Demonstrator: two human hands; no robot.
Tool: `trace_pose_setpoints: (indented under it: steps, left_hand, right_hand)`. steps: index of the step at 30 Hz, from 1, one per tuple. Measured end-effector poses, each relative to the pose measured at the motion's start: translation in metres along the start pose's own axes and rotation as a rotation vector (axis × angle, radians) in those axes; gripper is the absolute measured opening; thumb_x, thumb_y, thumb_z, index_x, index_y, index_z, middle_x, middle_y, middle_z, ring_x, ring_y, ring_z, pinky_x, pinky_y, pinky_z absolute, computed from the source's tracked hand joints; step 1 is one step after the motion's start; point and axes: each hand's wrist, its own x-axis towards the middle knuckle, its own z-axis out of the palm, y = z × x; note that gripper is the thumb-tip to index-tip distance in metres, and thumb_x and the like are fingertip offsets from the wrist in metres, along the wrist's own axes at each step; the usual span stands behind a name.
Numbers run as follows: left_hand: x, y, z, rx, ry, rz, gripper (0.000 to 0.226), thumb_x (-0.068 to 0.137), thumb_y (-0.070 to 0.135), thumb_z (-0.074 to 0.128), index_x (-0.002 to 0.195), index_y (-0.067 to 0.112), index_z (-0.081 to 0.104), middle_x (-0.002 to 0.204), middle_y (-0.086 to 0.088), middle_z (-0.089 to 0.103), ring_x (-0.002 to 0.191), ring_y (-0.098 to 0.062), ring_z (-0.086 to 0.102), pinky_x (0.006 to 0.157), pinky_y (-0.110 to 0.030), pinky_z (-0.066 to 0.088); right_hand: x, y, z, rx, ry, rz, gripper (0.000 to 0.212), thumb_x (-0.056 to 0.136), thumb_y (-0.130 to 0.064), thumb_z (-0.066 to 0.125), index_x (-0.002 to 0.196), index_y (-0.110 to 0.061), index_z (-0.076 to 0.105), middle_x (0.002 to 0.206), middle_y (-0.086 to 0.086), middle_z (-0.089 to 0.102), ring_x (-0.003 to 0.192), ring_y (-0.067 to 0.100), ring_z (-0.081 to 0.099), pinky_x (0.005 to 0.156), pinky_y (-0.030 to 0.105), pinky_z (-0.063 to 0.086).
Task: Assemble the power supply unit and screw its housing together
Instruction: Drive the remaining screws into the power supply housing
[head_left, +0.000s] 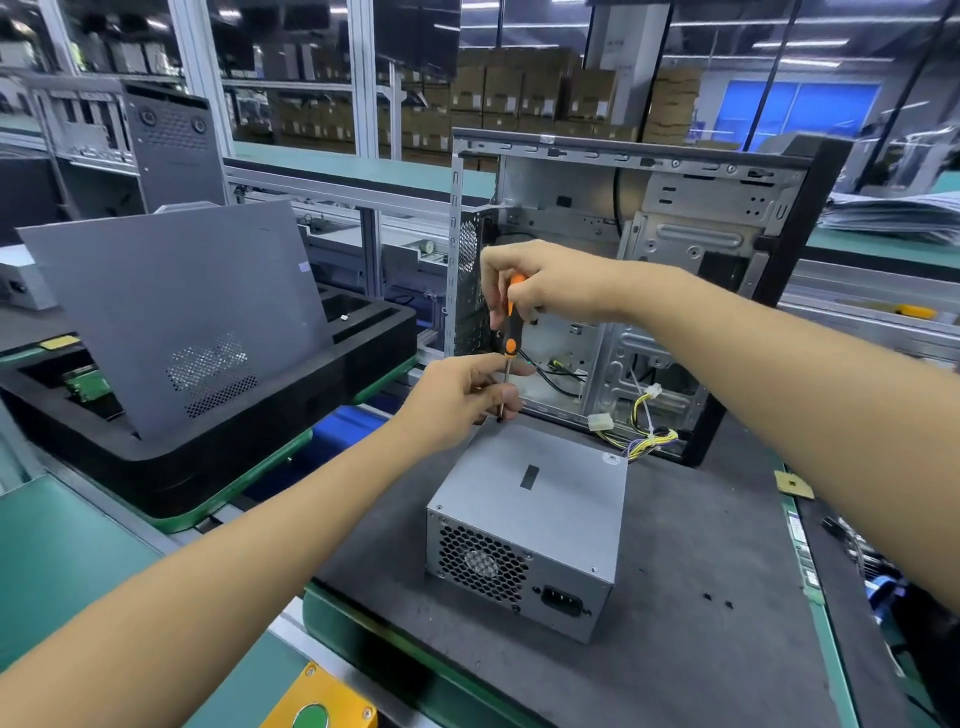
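upright screwdriver (508, 332) in right hand (550, 283), left hand (462, 395) pinching shaft, over power supply (535, 514)

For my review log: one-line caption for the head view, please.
Right hand drives screwdriver, steadied by left hand, at power supply corner.

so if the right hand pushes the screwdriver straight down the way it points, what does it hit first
Most likely the top rear corner of the power supply. The right hand holds the screwdriver nearly upright, the left hand steadies its shaft, and the tip sits at that corner, though contact is hard to judge.
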Motion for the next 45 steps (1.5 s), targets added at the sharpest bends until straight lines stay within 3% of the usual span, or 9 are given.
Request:
trace_pose_setpoints:
  steps: [5,12,17,22,26,31,38,42,45]
  left_hand:
    - [-0.003,-0.002,0.0,0.054,-0.032,0.034,0.03,0.105,0.016,0.06,0.133,0.027,0.066,0.088,0.011,0.079,0.082,-0.002,0.073,0.077,-0.019,0.054]
    - [0.003,0.018,-0.001,-0.272,-0.021,-0.01,0.016,0.102,0.015,0.066,0.117,0.018,0.064,0.097,-0.011,0.079,0.094,-0.018,0.077,0.082,-0.018,0.055]
    - [0.01,0.024,0.024,-0.441,0.182,-0.014,0.008,0.109,0.013,0.05,0.105,0.008,0.055,0.074,-0.006,0.061,0.065,-0.022,0.057,0.067,-0.039,0.046]
    - [0.015,0.022,0.02,-0.596,0.059,-0.025,0.026,0.111,0.004,0.036,0.087,0.014,0.038,0.069,0.005,0.037,0.055,-0.006,0.031,0.053,-0.018,0.029]
    - [0.02,0.022,0.02,-0.469,-0.001,-0.033,0.013,0.109,0.015,0.049,0.1,0.014,0.04,0.071,0.0,0.049,0.061,-0.013,0.044,0.059,-0.024,0.038]
    - [0.026,0.029,0.034,-0.404,0.223,0.053,0.026,0.102,0.021,0.062,0.116,0.003,0.051,0.093,-0.013,0.047,0.068,-0.013,0.05,0.063,-0.024,0.051]
    - [0.022,0.022,0.034,-0.666,0.214,-0.005,0.016,0.109,0.012,0.048,0.11,0.008,0.064,0.074,0.009,0.059,0.071,-0.004,0.056,0.082,-0.025,0.057]
    - [0.017,0.024,0.034,-0.692,0.231,-0.01,0.018,0.11,0.013,0.043,0.119,0.005,0.056,0.087,-0.01,0.057,0.085,-0.022,0.06,0.092,-0.036,0.057]
    - [0.014,0.029,0.03,-0.602,0.203,0.053,0.007,0.109,0.013,0.048,0.114,0.009,0.047,0.098,-0.011,0.059,0.092,-0.023,0.064,0.09,-0.047,0.057]
  right_hand:
    - [-0.002,0.007,0.002,0.098,-0.001,0.001,0.028,0.082,0.012,0.04,0.103,-0.002,0.052,0.092,0.009,0.079,0.092,0.023,0.07,0.072,0.031,0.048]
    - [-0.002,-0.006,0.002,-0.428,0.133,-0.046,0.014,0.087,-0.017,0.05,0.095,-0.025,0.059,0.077,-0.004,0.073,0.078,0.016,0.067,0.072,0.036,0.054]
    - [0.008,-0.016,0.01,-0.787,0.168,-0.086,0.01,0.094,-0.036,0.045,0.095,-0.027,0.041,0.068,-0.008,0.046,0.062,0.022,0.049,0.051,0.031,0.025]
    - [0.005,-0.02,-0.01,-0.589,-0.068,-0.11,0.023,0.083,-0.01,0.05,0.098,-0.025,0.042,0.079,-0.004,0.056,0.066,0.018,0.051,0.054,0.034,0.034]
    - [0.006,-0.011,-0.019,-0.52,-0.079,-0.052,0.014,0.083,-0.002,0.052,0.087,-0.016,0.05,0.075,-0.003,0.062,0.052,0.013,0.063,0.051,0.033,0.053]
    - [0.007,-0.007,-0.027,-0.506,-0.162,0.009,0.009,0.088,-0.018,0.053,0.081,-0.016,0.058,0.072,0.003,0.072,0.05,0.024,0.066,0.048,0.033,0.054]
    - [0.008,-0.002,-0.025,-0.399,-0.182,0.029,0.027,0.074,-0.006,0.061,0.086,-0.027,0.049,0.08,0.009,0.065,0.063,0.026,0.062,0.048,0.03,0.051]
    - [0.007,-0.001,-0.025,-0.598,-0.123,-0.011,0.012,0.082,-0.028,0.064,0.074,-0.023,0.056,0.07,-0.002,0.062,0.064,0.018,0.058,0.053,0.03,0.044]
    - [0.008,-0.006,-0.028,-0.88,-0.087,0.007,0.037,0.081,-0.061,0.05,0.065,-0.029,0.061,0.066,-0.006,0.062,0.066,0.014,0.057,0.056,0.029,0.039]
